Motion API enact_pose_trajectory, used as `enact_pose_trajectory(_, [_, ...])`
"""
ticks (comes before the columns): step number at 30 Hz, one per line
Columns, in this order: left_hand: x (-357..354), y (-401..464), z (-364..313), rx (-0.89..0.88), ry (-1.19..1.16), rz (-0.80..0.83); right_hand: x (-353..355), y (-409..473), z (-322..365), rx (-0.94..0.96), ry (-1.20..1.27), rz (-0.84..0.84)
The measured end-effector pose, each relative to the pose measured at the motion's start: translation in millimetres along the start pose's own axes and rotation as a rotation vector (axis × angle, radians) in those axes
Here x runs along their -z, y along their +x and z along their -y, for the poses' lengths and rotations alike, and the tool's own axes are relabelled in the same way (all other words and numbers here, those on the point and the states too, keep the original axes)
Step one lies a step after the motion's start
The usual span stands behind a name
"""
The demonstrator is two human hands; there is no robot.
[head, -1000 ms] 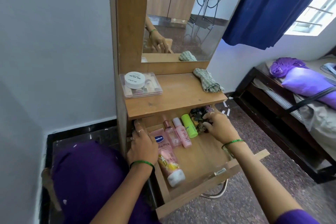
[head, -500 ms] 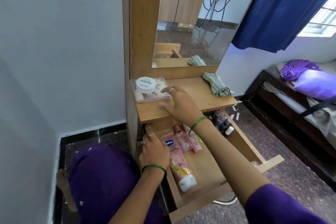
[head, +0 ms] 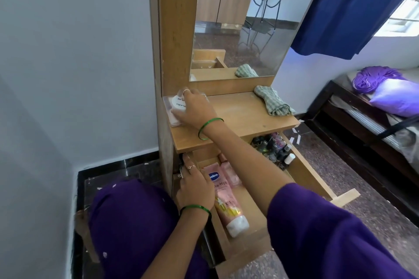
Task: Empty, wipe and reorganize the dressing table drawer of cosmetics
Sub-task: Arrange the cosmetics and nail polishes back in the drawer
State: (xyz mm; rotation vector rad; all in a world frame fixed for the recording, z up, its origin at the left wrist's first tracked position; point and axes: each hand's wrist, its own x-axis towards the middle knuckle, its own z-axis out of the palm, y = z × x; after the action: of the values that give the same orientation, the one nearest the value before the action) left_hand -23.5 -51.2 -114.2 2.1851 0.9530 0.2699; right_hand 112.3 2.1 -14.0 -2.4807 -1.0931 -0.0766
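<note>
Right hand (head: 196, 107) grips the white jar (head: 179, 104) atop the clear box (head: 174, 120), apparently to return it; left hand (head: 192, 184), fingers curled, steadies the drawer (head: 301, 170) edge.

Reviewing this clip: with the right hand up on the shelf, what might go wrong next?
1. The right hand grips the round white jar atop a clear plastic box at the shelf's corner; either might slip off.
2. The forearm crosses above the open wooden drawer, so it might topple the small dark bottles.
</note>
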Motion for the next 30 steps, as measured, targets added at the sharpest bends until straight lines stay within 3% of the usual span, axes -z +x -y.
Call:
enact_pose_trajectory(7, [0, 2, 0, 0.006, -0.008, 0.013, 70, -51, -34, 0.007, 0.095, -0.073])
enact_pose_trajectory(9, [0, 1, -1, 0.003, -0.007, 0.009, 96, -76, -51, -0.038, 0.036, 0.054])
enact_pose_trajectory(13, [0, 0, -1, 0.010, -0.005, -0.001, 111, -129, -79, -0.150, -0.113, 0.527])
enact_pose_trajectory(17, [-1, -1, -1, 0.004, 0.001, 0.005, 84, -175, -96, -0.233, -0.200, 0.735])
enact_pose_trajectory(30, [-3, -1, 3, -0.013, 0.002, -0.015, 31, -199, -100, -0.234, -0.299, 0.739])
